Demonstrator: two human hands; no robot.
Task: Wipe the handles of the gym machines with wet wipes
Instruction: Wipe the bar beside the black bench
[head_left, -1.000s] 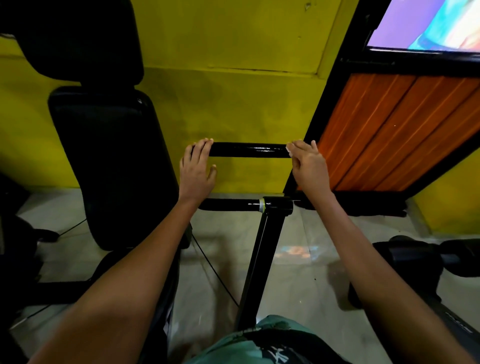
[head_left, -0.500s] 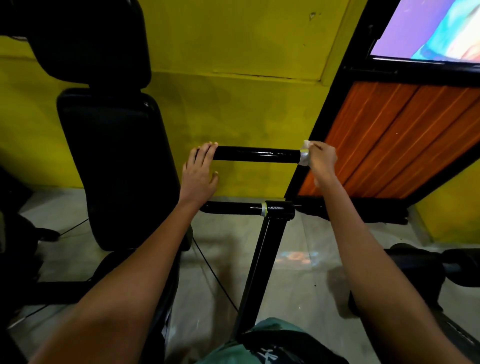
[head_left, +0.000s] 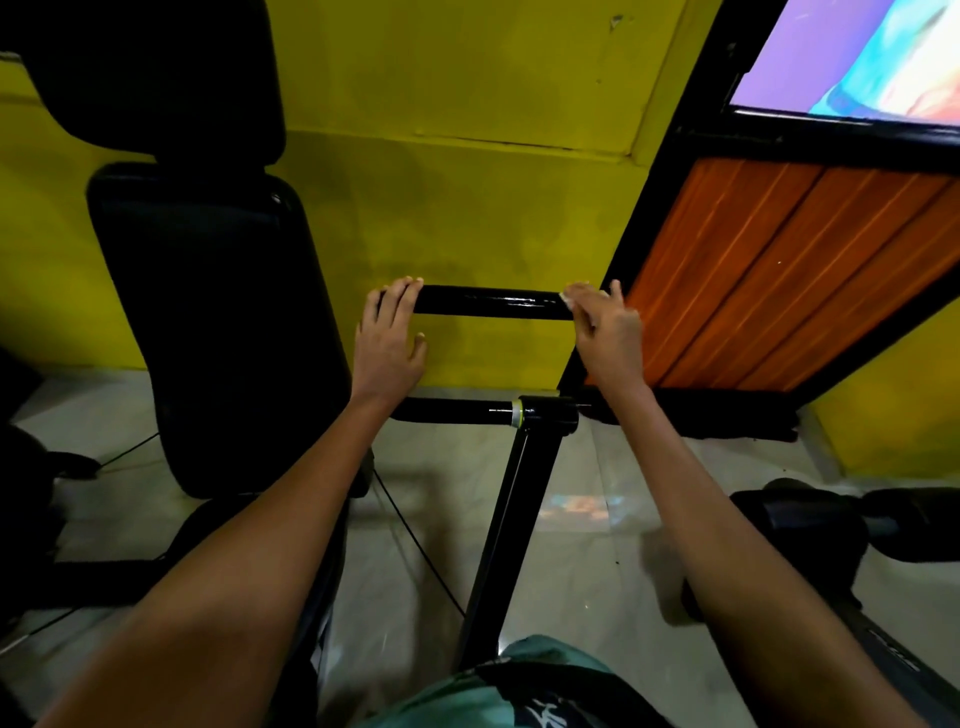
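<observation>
Wiping the upper handle bar (head_left: 493, 302) is the step in hand, and I judge it about midway on this bar. My right hand (head_left: 608, 332) sits at the bar's right end, fingers curled over it and pinching a small white wet wipe (head_left: 565, 297) against the black tube; only a corner of the wipe shows past my fingertips. My left hand (head_left: 389, 343) steadies the left end, fingers laid fairly straight over the top of the bar, thumb spread out below it, holding nothing.

To do it well, I should wrap the wipe round the tube, not just across the top, and draw it in one steady pass toward my left hand, then lift that hand so the part under it gets cleaned too. The gloss along the bar may be moisture or only glare; I cannot tell which.

Room is decent: the yellow wall (head_left: 467, 208) stands behind the bar, apart from my knuckles. The orange slatted panel (head_left: 779, 270) and its black frame lie just beside my right hand, so that end is tight. The black backrest pad (head_left: 208, 322) is near my left hand. Below, the lower handle bar (head_left: 452, 410) on the black upright post (head_left: 519, 519) waits, untouched.
</observation>
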